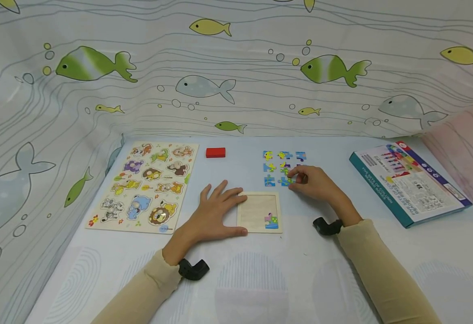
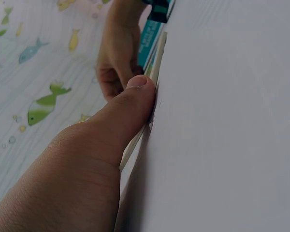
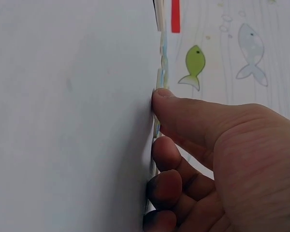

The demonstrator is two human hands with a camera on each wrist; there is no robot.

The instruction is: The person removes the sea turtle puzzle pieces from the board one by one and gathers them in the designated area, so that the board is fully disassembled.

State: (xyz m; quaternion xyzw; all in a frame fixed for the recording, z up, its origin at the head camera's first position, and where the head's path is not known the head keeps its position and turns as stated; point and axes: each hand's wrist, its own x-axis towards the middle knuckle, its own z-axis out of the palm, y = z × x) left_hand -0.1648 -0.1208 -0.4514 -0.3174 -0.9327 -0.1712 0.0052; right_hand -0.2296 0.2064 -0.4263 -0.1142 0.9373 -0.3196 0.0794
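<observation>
My left hand (image 1: pixel 216 213) spreads its fingers over the left side of a square wooden puzzle tray (image 1: pixel 256 213), with fingertips and thumb touching its rim. Joined puzzle pieces (image 1: pixel 271 221) in purple, green and blue lie in the tray's lower right corner. Beyond the tray, several loose jigsaw pieces (image 1: pixel 269 181) are laid out in rows. My right hand (image 1: pixel 311 182) pinches a blue-green puzzle piece (image 1: pixel 285 181) at the near right of these rows, low at the table. In the right wrist view the thumb and curled fingers (image 3: pixel 166 152) partly hide it.
At the left lies a large animal puzzle board (image 1: pixel 145 189). A red block (image 1: pixel 216 152) sits behind the tray. On the right is a flat teal-edged box (image 1: pixel 411 182). A fish-patterned cloth (image 1: pixel 261 90) hangs behind the table.
</observation>
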